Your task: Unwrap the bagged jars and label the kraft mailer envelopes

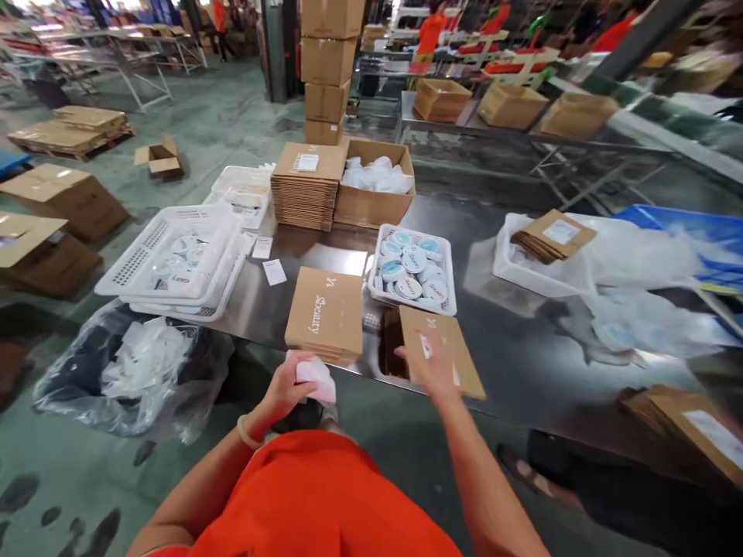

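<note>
Head view: the left hand (289,384) has its grip closed on a crumpled, soft white sheet (317,376) at the front edge of a smooth, reflective metal counter (493,348); the sheet's exact material is unclear. Just beside lies a square-cornered stack of flat brown cardboard mailers (325,309) with white lettering. The right hand (433,367) lies over a flat brown cardboard piece (461,367) on the counter; blur prevents telling whether its grip clasps or merely touches it. Behind stands a rectangular white plastic basket (406,304) of overlapping round pale discs (413,261), the lower ones hidden. Translucent plastic bags (655,317) at right are smeared, contents indistinct.
</note>
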A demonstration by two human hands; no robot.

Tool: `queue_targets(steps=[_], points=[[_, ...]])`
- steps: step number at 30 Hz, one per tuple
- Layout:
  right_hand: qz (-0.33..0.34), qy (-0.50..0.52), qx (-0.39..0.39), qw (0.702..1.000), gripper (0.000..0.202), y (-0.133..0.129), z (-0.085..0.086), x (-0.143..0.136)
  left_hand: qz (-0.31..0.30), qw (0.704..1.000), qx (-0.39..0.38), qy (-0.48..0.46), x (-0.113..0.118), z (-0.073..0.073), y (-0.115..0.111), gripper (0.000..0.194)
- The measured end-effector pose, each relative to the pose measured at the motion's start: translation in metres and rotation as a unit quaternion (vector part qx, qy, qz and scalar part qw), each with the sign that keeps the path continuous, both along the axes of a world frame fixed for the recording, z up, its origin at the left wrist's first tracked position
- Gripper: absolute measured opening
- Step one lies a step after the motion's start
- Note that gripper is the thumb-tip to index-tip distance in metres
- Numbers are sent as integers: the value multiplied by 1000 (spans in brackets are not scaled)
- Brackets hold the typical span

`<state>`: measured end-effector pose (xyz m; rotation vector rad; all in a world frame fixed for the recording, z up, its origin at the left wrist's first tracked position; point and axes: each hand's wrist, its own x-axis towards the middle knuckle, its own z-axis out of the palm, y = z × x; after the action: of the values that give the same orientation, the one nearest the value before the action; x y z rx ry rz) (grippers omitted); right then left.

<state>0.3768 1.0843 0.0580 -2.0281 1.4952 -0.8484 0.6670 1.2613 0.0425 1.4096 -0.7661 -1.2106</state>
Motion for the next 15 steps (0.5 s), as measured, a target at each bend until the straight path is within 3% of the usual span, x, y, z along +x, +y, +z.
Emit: queue_targets(steps=[1,2,3,4,7,9,12,15], points=[[158,-71,55,983,37,20,-7,28,15,1000,-12,22,-1,3,-1,67],[286,-115,118,944,36,40,-15,55,39,998,-23,49,0,5,-2,72],[348,-141,165,912,32,59,-23,79,72,994,-31,74,4,7,-2,77],[368,-151,207,894,26,75,-30,100,113,989,-32,94,9,7,-2,82],[321,-173,275,890,25,102,-44,138,259,955,16,140,26,1,3,97],[272,-202,284,897,18,104,-44,152,303,935,45,177,29,-7,10,102],[223,-238,277,904,27,96,-37,167,226,954,20,196,19,-15,22,97],[235,-231,290,898,25,88,-30,175,135,984,19,117,9,-18,29,74]])
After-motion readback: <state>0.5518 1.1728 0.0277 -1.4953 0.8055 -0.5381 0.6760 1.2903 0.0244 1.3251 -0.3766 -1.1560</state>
